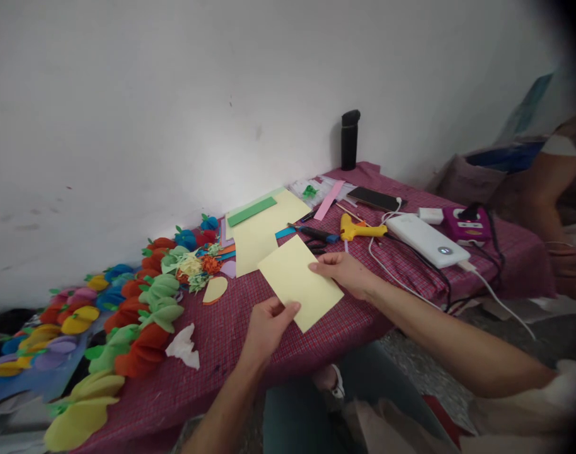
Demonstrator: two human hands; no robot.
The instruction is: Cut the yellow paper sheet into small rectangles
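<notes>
Fingers of left hand (pixel 265 325) and right hand (pixel 347 273) pinched pale-yellow rectangular paper sheet (pixel 301 277) by opposite edges, likely to hold it flat over maroon checked-cloth-covered counter (pixel 229 340).

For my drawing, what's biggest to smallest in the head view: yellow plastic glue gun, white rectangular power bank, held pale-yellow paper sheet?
1. Paper sheet
2. Power bank
3. Glue gun

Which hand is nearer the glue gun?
Right. The right hand, on the upper-right edge of the held paper, is just below the glue gun in view; the left hand, on the lower-left edge, is farther down and left.
</notes>
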